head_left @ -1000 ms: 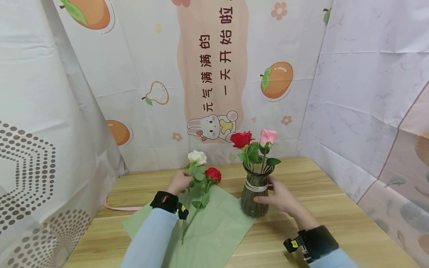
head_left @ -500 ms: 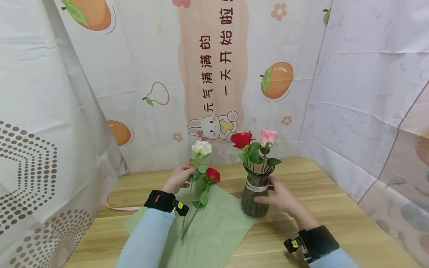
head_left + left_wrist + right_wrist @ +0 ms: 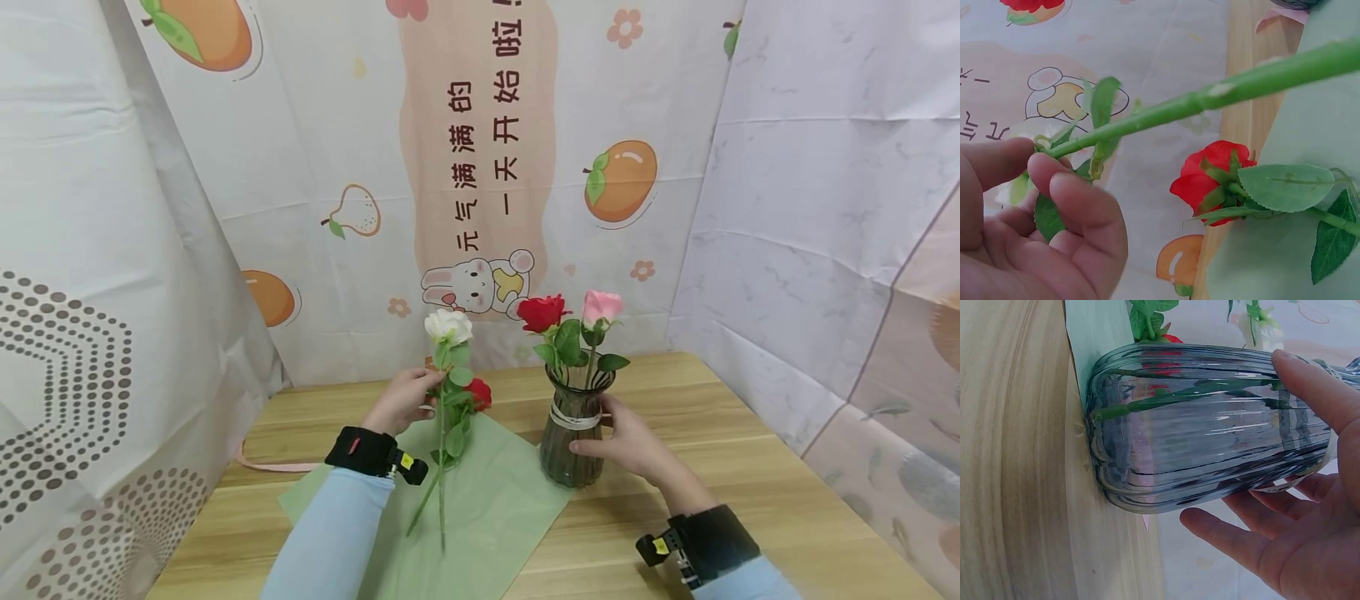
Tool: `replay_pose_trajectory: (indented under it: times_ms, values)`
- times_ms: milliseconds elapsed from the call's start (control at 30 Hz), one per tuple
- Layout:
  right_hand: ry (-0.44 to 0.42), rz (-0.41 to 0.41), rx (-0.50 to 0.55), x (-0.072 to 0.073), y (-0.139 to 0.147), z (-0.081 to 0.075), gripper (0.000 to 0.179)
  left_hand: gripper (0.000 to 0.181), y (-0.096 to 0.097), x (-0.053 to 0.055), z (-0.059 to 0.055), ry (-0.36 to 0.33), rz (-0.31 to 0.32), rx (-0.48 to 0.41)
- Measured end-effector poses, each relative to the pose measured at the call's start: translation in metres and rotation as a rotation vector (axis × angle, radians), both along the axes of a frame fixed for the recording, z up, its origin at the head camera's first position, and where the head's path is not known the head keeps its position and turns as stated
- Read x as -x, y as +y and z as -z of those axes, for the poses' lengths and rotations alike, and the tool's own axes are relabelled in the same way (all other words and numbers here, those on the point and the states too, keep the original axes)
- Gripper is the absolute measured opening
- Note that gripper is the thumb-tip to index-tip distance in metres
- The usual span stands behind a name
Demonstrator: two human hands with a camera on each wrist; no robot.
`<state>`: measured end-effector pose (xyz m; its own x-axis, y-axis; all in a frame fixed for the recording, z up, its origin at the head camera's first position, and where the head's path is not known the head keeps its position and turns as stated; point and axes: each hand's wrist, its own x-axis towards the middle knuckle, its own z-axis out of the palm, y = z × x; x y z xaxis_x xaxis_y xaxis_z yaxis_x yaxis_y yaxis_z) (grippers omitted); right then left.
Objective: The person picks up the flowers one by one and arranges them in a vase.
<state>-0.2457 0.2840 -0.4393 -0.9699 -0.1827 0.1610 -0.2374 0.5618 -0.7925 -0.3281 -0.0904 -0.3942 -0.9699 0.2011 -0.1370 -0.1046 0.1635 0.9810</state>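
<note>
My left hand pinches the stem of a white rose between thumb and fingers. The rose stands nearly upright, its stem running across the left wrist view. Behind it, a red rose lies on a sheet of green wrapping paper. My right hand grips a ribbed, smoky glass vase, thumb on the near side and fingers round the back. In the vase stand another red rose and a pink rose; green stem shows through the glass.
A pink ribbon lies on the wooden table at the left, reaching the paper. A printed cloth hangs behind the table's back edge, with more cloth on both sides.
The left hand has lifted the white rose off the paper, bringing its bloom higher and its stem closer to vertical, in front of the lying red rose. The right hand and vase stay put.
</note>
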Motion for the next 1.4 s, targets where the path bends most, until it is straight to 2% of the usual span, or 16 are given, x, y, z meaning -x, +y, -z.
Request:
replay_pose_trajectory:
  times_ms: [333, 800, 1133, 1400]
  values:
    - [-0.002, 0.001, -0.003, -0.001, -0.001, -0.001, 0.097, 0.022, -0.005, -0.002, 0.003, 0.020, -0.071, 0.063]
    - [-0.009, 0.001, 0.000, -0.001, -0.001, -0.001, 0.099, 0.027, -0.015, -0.002, 0.016, 0.074, -0.225, -0.010]
    - [-0.001, 0.005, -0.003, -0.001, -0.001, -0.001, 0.099, 0.028, -0.022, -0.007, 0.002, 0.091, -0.255, -0.063]
    - [0.004, -0.001, 0.000, -0.001, -0.001, -0.001, 0.099, 0.035, -0.024, -0.012, -0.011, 0.143, -0.260, -0.097]
